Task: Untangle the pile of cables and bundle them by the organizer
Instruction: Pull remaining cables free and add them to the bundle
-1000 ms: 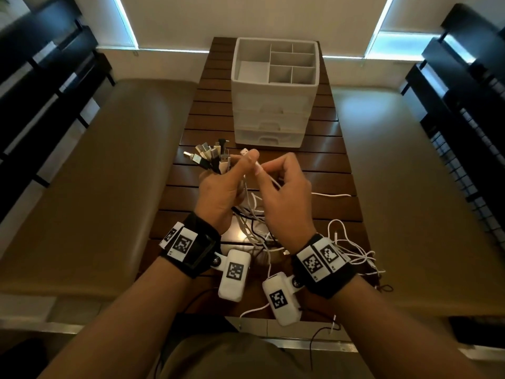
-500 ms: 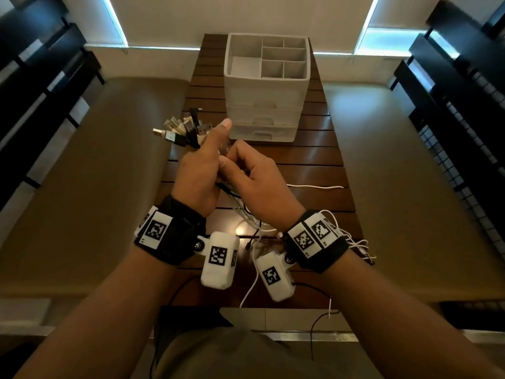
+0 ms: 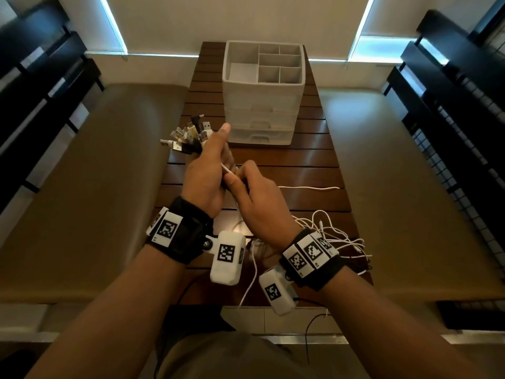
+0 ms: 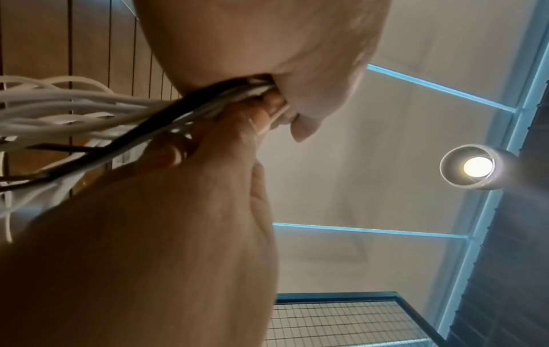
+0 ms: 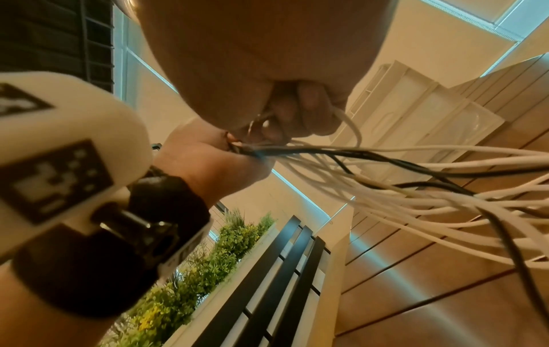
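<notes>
From my seat, furthest left is a fan of USB plugs (image 3: 188, 138) sticking out past my left hand (image 3: 203, 181), whose grip is clamped round a bundle of cables (image 4: 124, 110), white ones with a couple of black among them. The left wrist view shows the strands running out of the fist toward the slatted wooden worktop (image 3: 287, 162). Just right of it, touching it, my right hand (image 3: 259, 203) has its grip pinched on a single white cable (image 3: 228, 170) where it leaves the bundle; the right wrist view shows the fingers (image 5: 300, 112) curled over that strand. Both hands are held above the worktop. Further right a loose white cable end (image 3: 308, 187) lies straight on the slats, and a tangle of white cables (image 3: 338, 236) sits at the near right edge, behind my right wrist. The white drawer organizer (image 3: 263, 105) stands at the far end of the worktop, its top compartments open and upright
</notes>
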The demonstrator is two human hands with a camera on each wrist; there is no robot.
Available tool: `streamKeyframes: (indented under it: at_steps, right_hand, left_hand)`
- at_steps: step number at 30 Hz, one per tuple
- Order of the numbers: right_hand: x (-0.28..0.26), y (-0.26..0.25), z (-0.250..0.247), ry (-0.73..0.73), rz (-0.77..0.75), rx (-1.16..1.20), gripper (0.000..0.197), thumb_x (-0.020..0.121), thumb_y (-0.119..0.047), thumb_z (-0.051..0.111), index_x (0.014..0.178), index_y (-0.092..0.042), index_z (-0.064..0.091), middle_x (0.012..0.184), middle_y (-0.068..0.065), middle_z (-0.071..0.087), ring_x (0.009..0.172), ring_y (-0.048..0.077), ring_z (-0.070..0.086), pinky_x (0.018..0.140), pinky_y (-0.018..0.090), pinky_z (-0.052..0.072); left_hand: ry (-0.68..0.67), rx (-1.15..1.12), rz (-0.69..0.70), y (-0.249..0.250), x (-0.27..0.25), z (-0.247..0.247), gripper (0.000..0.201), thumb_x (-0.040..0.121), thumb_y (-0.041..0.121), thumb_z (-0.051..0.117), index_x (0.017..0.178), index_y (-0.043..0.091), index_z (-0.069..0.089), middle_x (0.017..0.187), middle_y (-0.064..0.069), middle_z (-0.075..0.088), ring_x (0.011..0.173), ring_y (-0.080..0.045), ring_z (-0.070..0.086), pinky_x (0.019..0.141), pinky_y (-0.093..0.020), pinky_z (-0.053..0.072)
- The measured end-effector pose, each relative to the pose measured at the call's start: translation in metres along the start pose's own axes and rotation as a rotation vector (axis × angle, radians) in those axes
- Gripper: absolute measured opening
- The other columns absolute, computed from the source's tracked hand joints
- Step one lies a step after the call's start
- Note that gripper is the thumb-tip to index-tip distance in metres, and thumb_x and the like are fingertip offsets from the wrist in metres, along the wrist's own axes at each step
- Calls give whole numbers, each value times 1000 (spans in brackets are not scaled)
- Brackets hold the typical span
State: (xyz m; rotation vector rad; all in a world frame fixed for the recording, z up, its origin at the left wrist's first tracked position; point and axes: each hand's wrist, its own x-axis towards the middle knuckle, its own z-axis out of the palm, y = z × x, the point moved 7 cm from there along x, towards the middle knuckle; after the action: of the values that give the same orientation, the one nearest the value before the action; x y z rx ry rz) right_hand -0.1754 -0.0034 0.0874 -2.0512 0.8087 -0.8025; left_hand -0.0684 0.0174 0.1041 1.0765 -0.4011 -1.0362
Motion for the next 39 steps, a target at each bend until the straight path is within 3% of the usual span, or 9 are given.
streamKeyframes:
  at_steps: [3, 8, 11, 15, 19, 27, 31, 35, 39]
  right_hand:
    - [-4, 2, -7, 4, 16, 33, 14, 99, -20, 60, 103, -18, 46, 80, -5, 58, 65, 10, 55, 61, 40, 49]
    - [-7, 11, -16, 13, 27, 19, 58, 84, -20, 70, 135, -21, 44, 98, -7, 54, 78, 7, 56, 67, 33, 54]
    - [-9, 20, -3, -137, 15, -192, 35, 83, -30, 75, 113, -17, 60, 103, -1, 46, 85, 17, 53, 74, 43, 56]
    - [-10, 15, -6, -20, -131, -351, 27, 87, -43, 72, 94, -17, 72, 104, 2, 52, 97, 20, 47, 79, 39, 43]
    - [-15, 22, -8, -49, -71, -5, 24, 93, -24, 72, 77, -21, 55, 74, -3, 58, 65, 11, 52, 63, 38, 46]
    - [-53, 112, -34, -229, 184, -366, 25, 92, -26, 68, 72, -21, 54, 66, -3, 58, 65, 24, 59, 64, 38, 46]
    - [-70, 166, -59, -163, 356, -432, 36, 94, -37, 66, 63, -22, 55, 62, -3, 59, 59, 20, 55, 59, 39, 45]
    - [-63, 180, -89, -127, 469, -586, 22, 94, -20, 58, 73, -20, 63, 75, 10, 68, 74, 36, 64, 65, 35, 42]
    - [-56, 169, -143, -77, 506, -701, 23, 91, -17, 54, 68, -16, 53, 71, 8, 62, 66, 33, 55, 62, 34, 42]
  left_hand:
    - [-66, 17, 19, 4, 0, 5, 46, 104, 36, 63, 64, 22, 44, 65, -1, 34, 59, -13, 40, 59, -27, 44]
    - [-193, 0, 51, 8, -5, 17, 47, 108, 32, 57, 65, 21, 41, 55, 3, 28, 47, -10, 28, 46, -23, 34]
    - [-253, 13, 19, 7, -11, 25, 49, 108, 29, 56, 63, 23, 38, 53, 6, 24, 43, -9, 18, 39, -22, 22]
    - [-267, -9, -21, 14, -23, 36, 57, 107, 27, 56, 53, 27, 36, 48, 7, 22, 41, -9, 15, 36, -22, 20]
    - [-292, -13, 11, 33, -30, 44, 58, 107, 28, 54, 53, 27, 32, 46, 8, 21, 39, -9, 16, 34, -21, 22]
    - [-323, -45, 139, 93, -48, 47, 58, 106, 30, 53, 60, 27, 17, 46, 9, 17, 42, -8, 12, 38, -22, 16]
    - [-384, -15, 177, 102, -51, 53, 57, 106, 30, 54, 60, 26, 20, 45, 9, 20, 40, -8, 14, 35, -21, 21]
    - [-371, 63, 123, 81, -46, 59, 59, 107, 31, 49, 57, 26, 19, 44, 10, 18, 42, -9, 9, 35, -22, 17]
    - [-349, 129, 82, 59, -37, 56, 65, 110, 29, 46, 46, 25, 35, 43, 11, 21, 40, -9, 12, 35, -21, 19]
